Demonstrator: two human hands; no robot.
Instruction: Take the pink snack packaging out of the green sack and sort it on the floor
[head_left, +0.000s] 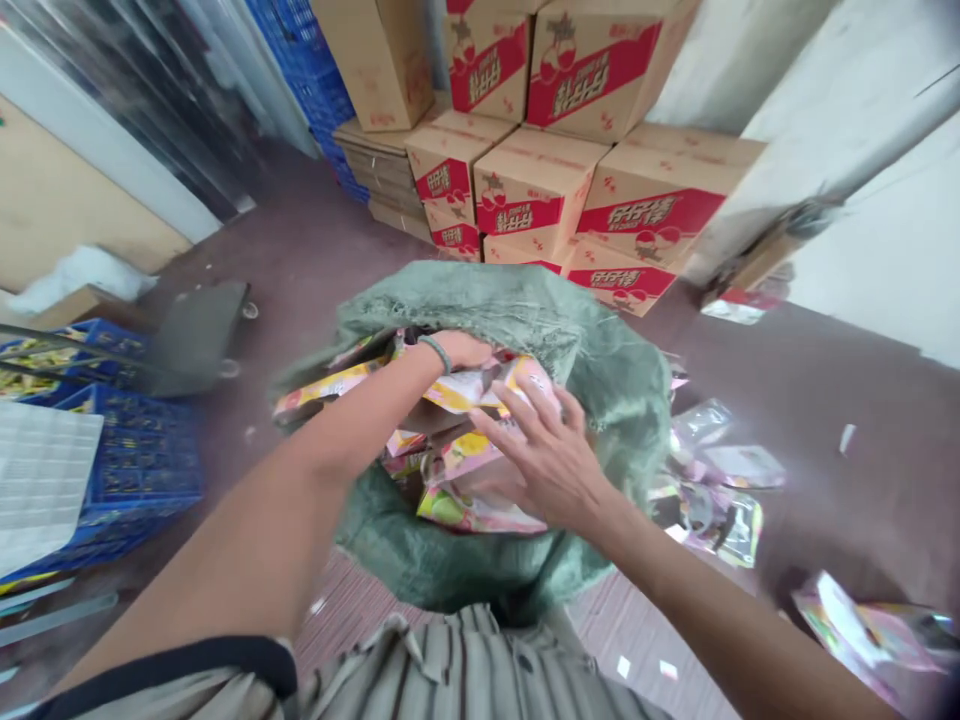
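A large green woven sack (622, 370) stands open in front of me, full of pink and yellow printed plastic packets (480, 455). My left hand (466, 350), with a grey-green band at its wrist, reaches into the far side of the sack's mouth among the packets. Its fingers are mostly hidden, so its grip cannot be made out. Nearer and to the right, my right hand (559, 455) lies over the packets with its fingers stretched and apart, slightly blurred. It touches the packets without closing around one.
Printed cardboard cartons (536, 190) are stacked beyond the sack by the wall. Blue crates (142, 450) and a dark flat trolley (195, 335) are at the left. Loose plastic wrappers (712, 500) litter the floor at the right.
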